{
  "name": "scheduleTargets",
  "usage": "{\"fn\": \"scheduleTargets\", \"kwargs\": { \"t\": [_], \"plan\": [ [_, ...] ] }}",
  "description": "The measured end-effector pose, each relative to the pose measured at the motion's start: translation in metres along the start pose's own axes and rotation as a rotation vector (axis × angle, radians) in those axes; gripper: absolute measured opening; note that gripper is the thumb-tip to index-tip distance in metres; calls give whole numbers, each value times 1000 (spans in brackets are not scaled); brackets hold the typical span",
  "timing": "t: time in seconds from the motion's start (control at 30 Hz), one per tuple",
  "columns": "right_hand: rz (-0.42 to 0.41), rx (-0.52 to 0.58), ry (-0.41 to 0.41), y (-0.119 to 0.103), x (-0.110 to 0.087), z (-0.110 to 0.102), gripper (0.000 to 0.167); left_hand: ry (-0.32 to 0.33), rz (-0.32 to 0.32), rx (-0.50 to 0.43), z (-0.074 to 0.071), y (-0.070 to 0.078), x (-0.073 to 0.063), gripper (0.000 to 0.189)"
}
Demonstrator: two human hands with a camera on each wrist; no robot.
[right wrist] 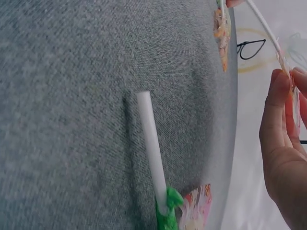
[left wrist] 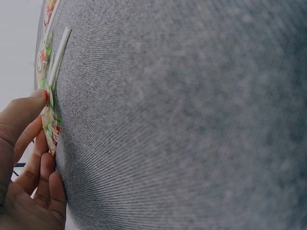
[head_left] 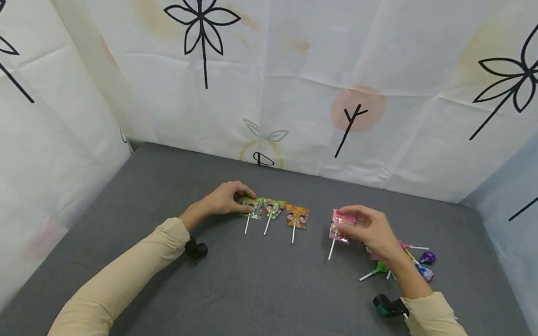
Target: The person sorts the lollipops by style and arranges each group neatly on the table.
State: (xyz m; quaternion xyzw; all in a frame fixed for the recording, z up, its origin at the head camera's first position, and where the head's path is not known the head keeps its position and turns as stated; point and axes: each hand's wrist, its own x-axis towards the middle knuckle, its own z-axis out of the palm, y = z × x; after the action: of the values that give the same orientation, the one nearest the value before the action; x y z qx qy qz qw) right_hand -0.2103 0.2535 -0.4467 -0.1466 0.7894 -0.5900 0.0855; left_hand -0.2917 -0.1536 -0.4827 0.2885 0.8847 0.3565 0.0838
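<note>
At the left end of a row of wrapped lollipops, my left hand (head_left: 222, 199) pinches the wrapper edge of a green lollipop (head_left: 256, 208). The left wrist view shows the thumb on one side of that wrapper (left wrist: 50, 125) and fingers behind it. Beside it lie a second green lollipop (head_left: 273, 209) and an orange one (head_left: 296, 216), sticks toward me. My right hand (head_left: 377, 235) holds a pink lollipop (head_left: 339, 219) by its flat wrapper, to the right of the orange one. Its white stick (right wrist: 263, 20) points away from the fingers in the right wrist view.
Under and beside my right forearm lies a loose pile of lollipops, among them a green one (head_left: 380, 267), a purple one (head_left: 428, 258) and a blue one (head_left: 426, 273). A grey cloth (head_left: 250, 303) covers the table. Patterned white curtains (head_left: 307, 41) hang behind and at both sides.
</note>
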Motion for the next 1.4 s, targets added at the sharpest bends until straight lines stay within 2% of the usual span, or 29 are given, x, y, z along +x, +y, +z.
{"fn": "scheduleTargets", "kwargs": {
  "t": [0.27,0.43,1.0,1.17,1.4],
  "plan": [
    [54,-55,-14,2,8,6,44,-1,-6,7,2,-2,1,32],
    [39,-128,-2,3,15,11,44,1,-18,18,2,-2,1,31],
    [46,-83,6,21,39,32,41,6,-3,7,2,-2,0,32],
    [83,-95,12,20,39,36,42,-1,-8,4,1,-1,-1,32],
    [72,-150,41,18,39,37,45,-2,-8,0,0,-1,-1,33]
  ]
}}
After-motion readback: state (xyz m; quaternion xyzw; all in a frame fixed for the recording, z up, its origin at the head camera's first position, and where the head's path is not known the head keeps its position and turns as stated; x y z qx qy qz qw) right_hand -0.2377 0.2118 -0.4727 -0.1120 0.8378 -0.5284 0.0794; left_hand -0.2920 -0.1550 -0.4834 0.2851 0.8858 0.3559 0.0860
